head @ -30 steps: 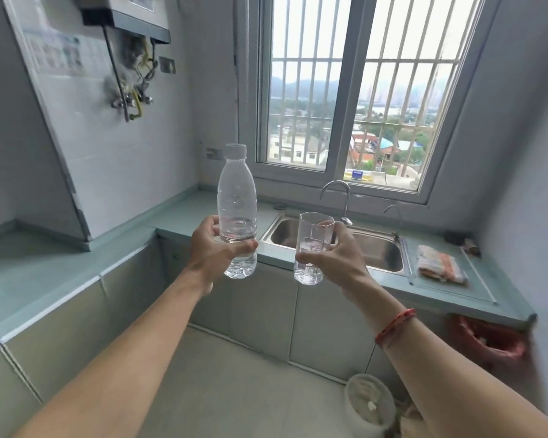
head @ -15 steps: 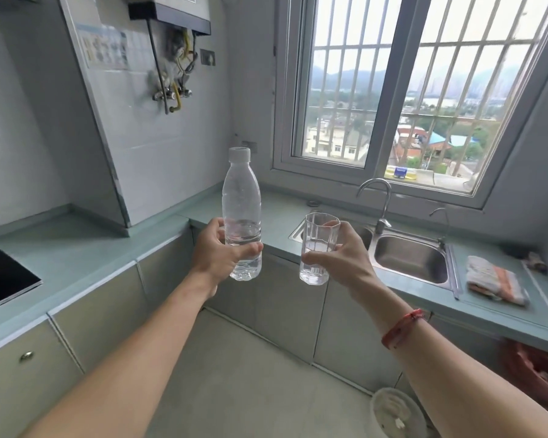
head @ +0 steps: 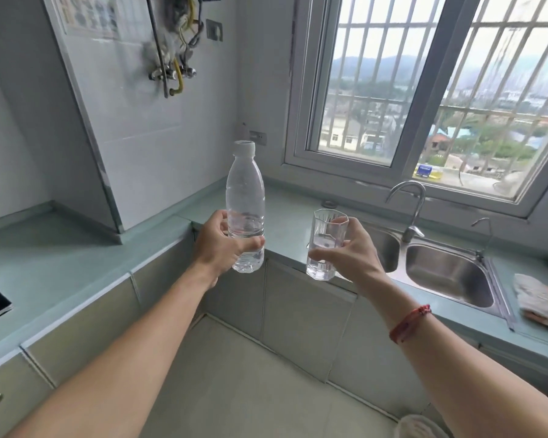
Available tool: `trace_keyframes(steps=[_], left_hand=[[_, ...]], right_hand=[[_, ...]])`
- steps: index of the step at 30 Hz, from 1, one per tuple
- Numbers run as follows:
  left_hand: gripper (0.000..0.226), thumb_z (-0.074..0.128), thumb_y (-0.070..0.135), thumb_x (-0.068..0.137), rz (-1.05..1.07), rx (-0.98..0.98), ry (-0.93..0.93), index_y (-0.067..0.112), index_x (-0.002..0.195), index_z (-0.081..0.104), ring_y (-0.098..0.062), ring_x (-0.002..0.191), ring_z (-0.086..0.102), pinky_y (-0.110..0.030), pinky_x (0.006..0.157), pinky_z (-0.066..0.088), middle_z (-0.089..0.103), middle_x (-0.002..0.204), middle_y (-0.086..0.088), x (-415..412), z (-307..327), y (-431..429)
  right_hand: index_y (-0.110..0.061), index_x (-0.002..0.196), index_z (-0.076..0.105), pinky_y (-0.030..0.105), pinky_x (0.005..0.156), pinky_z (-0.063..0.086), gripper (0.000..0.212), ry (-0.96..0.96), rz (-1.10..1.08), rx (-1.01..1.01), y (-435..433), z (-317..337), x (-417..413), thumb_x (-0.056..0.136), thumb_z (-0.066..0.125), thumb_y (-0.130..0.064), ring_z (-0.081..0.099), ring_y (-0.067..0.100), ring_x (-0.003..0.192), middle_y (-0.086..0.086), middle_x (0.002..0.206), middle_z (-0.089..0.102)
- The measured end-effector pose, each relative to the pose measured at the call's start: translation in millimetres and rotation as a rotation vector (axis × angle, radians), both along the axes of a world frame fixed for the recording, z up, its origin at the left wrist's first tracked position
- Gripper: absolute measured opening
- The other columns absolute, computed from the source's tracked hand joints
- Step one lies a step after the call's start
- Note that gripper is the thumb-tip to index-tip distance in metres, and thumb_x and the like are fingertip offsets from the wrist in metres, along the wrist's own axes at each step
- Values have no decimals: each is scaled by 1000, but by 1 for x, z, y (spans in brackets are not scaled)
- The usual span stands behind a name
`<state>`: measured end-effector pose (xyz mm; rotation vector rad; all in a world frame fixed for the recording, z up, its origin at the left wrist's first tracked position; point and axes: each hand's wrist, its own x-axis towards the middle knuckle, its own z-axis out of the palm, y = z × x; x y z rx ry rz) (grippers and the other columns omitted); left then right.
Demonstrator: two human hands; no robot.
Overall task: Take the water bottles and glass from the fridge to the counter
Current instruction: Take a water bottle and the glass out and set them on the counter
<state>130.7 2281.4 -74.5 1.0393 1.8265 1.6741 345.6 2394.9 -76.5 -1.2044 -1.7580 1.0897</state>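
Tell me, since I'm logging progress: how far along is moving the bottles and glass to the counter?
Done: one water bottle and the glass have been fetched and brought up to the counter. In hand: the left hand grips the bottle and the right hand holds the glass, both in the air at the counter's edge. Left: set both down. No other bottle shows on the counter, so another trip seems likely.

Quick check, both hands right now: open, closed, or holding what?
Left hand: grips the clear plastic water bottle with white cap, upright.
Right hand: grips the clear faceted drinking glass, upright.
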Motion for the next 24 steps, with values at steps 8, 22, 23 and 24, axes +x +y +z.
trace_keyframes(steps=[8, 22, 23, 24], left_hand=[[60, 94, 22, 56, -16, -13, 12, 23, 107, 62, -22, 96, 71, -40, 88, 58, 71, 106, -3, -70, -5, 67], [67, 92, 31, 49, 30, -68, 49, 24, 108, 62, -20, 97, 69, -45, 92, 57, 71, 105, 1, -175, -39, 230], [66, 91, 34, 48, 34, -71, 51, 25, 106, 62, -20, 97, 69, -46, 91, 57, 71, 105, 1, -181, -39, 246], [65, 91, 35, 47, 37, -77, 55, 26, 105, 62, -21, 97, 69, -46, 91, 57, 71, 104, 1, -187, -38, 261]], right_hand=[[-43, 98, 52, 46, 86, 59, 76, 7, -17, -25, 63, 0, -73, 30, 84, -41, 70, 24, 96, 2, 101, 72], [-37, 108, 52, 40, 73, 62, 70, -2, 49, -80, 229, -35, -180, 53, 90, -15, 73, 24, 89, 3, 96, 74], [-36, 108, 51, 41, 74, 62, 70, -5, 57, -79, 246, -35, -187, 54, 90, -14, 73, 24, 89, 2, 96, 75], [-35, 109, 51, 42, 74, 62, 70, -13, 68, -75, 263, -35, -194, 55, 90, -14, 73, 23, 89, 0, 96, 75]])
